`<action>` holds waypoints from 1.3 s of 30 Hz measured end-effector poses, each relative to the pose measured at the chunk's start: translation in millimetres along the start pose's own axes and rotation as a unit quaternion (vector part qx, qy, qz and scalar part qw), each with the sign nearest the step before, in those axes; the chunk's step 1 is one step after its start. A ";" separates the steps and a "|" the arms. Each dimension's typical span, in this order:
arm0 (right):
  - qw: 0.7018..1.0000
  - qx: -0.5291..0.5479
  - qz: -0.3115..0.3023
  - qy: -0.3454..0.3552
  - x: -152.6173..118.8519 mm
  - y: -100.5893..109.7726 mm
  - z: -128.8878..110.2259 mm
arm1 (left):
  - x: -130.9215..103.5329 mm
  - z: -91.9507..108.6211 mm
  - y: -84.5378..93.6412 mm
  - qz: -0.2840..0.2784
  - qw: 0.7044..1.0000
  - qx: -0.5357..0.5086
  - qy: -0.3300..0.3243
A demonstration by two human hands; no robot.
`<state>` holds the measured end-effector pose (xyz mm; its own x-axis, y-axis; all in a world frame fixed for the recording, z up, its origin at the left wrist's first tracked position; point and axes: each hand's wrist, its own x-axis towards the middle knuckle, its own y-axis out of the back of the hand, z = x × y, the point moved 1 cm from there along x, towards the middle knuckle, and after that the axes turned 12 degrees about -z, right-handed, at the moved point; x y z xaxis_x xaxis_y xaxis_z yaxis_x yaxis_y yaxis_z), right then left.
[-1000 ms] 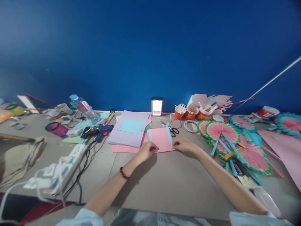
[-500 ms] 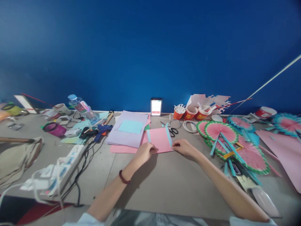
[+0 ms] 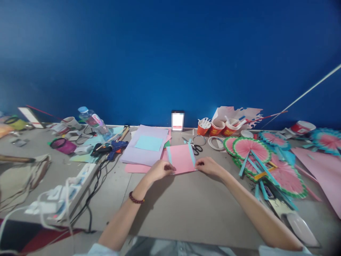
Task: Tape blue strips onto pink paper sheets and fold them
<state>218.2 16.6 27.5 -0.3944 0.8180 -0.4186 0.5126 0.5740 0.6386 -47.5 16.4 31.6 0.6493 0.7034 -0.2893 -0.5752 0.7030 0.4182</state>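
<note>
A pink sheet [image 3: 182, 158] with light blue strips along its left and right sides lies on the grey table. My left hand [image 3: 161, 170] has its fingers pinched at the sheet's lower left corner. At the lower right corner, my right hand [image 3: 207, 166] pinches the sheet's edge. Left of it is a stack of lilac paper [image 3: 145, 156] with a light blue piece [image 3: 149, 143] on top. Black-handled scissors [image 3: 196, 149] lie just beyond the sheet's right side.
Pink and green paper fans [image 3: 252, 149] spread on the right, near a white mouse [image 3: 301, 227]. Red paper cups [image 3: 217, 127] stand at the back. A blue glue gun [image 3: 117, 146], a bottle [image 3: 94, 122] and a power strip [image 3: 77, 188] are on the left.
My left hand has shifted left along the sheet's near edge to its lower left corner. My right hand stays at the lower right corner.
</note>
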 end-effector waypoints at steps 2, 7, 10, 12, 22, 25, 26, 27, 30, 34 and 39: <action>1.000 0.001 -0.002 0.002 0.9 0.0 0.9 | 1.0 -2.4 -0.9 0.003 1.000 0.016 0.005; 1.000 0.002 -0.004 -0.003 -0.4 1.1 -0.4 | 5.1 -10.8 -4.5 0.038 0.997 0.058 0.013; 1.000 0.008 0.002 -0.014 -2.0 1.4 -1.2 | 6.7 -12.2 -6.4 0.054 0.996 0.073 0.023; 1.000 0.011 0.005 -0.023 -2.1 1.5 -1.2 | 7.5 -11.2 -6.7 0.062 0.995 0.078 0.032; 1.000 0.004 -0.006 -0.020 3.0 2.7 -1.2 | 12.0 -6.5 -1.9 0.040 0.994 0.089 0.048; 1.000 0.005 -0.003 -0.018 0.7 2.7 -2.4 | 11.4 -8.6 -2.4 0.034 0.995 0.085 0.037; 1.000 0.005 -0.001 -0.019 -0.3 2.5 -2.7 | 11.2 -9.2 -2.7 0.033 0.995 0.086 0.033; 1.000 0.006 0.001 -0.020 -1.2 2.3 -3.0 | 10.9 -9.7 -3.1 0.034 0.995 0.088 0.029; 1.000 0.002 0.007 -0.019 -2.8 1.6 -3.3 | 10.2 -10.7 -4.3 0.043 0.993 0.106 0.024; 1.000 0.002 0.010 -0.020 -2.5 1.0 -2.6 | 8.7 -9.5 -6.7 0.064 0.989 0.135 0.018; 1.000 0.000 0.007 -0.025 -1.5 1.0 -2.5 | 7.2 -4.4 -10.1 0.076 0.983 0.165 0.020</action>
<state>217.4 15.8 30.4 -0.3480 0.8273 -0.4410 0.5184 0.5618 0.6447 -39.2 14.9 21.6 0.5441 0.8059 -0.2336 -0.4669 0.5221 0.7137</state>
